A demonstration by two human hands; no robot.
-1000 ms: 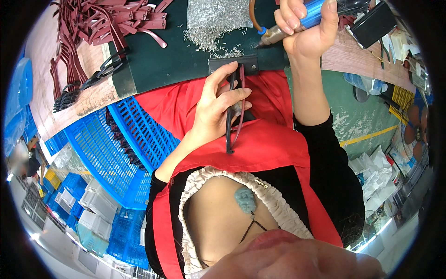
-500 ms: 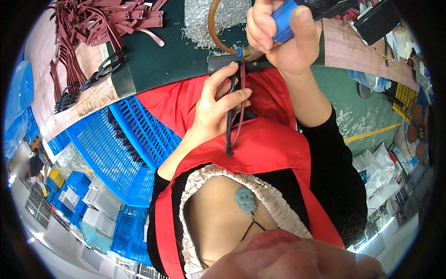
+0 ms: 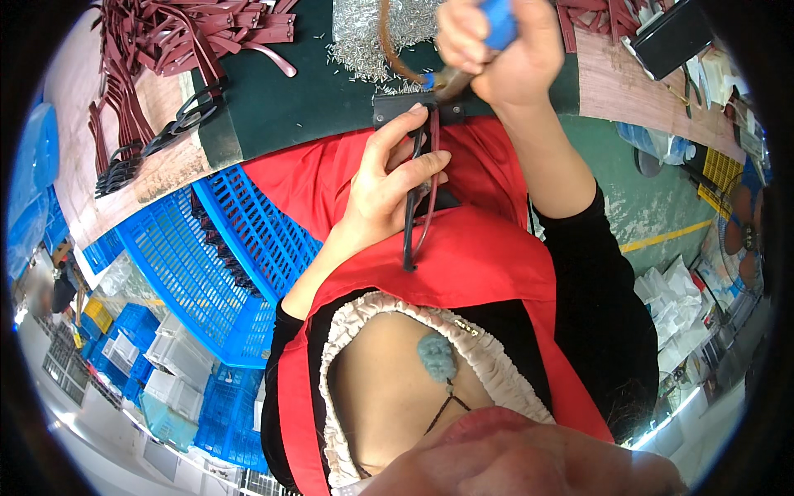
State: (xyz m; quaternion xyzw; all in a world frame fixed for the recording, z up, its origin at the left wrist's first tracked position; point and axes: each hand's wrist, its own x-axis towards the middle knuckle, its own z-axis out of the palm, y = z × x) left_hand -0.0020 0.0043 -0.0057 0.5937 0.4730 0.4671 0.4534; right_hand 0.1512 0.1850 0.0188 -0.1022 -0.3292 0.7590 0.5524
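Left hand: one, at 12 o'clock; its fingers point(image 3: 406, 175) pinch narrowly around the spectacle piece.
Spectacle piece: one point(image 3: 408, 225), at 12 o'clock, one black and one maroon strip side by side, upper end at the block.
Block: one, dark point(image 3: 389, 108), on the worktop's point(image 3: 285, 112) near edge, two fasteners visible.
Right hand: one point(image 3: 523, 66), at 1 o'clock, fingers wrapped around the blue-handled tool.
Blue-handled tool: one point(image 3: 499, 25), blurred, one brown hose point(image 3: 385, 33); cannot tell whether its tip touches.
Silver pins: one heap point(image 3: 364, 62), at 12 o'clock, uncountable.
Maroon strips: big pile point(image 3: 223, 41), at 11 o'clock, uncountable.
Black case: one point(image 3: 674, 40), at 2 o'clock.
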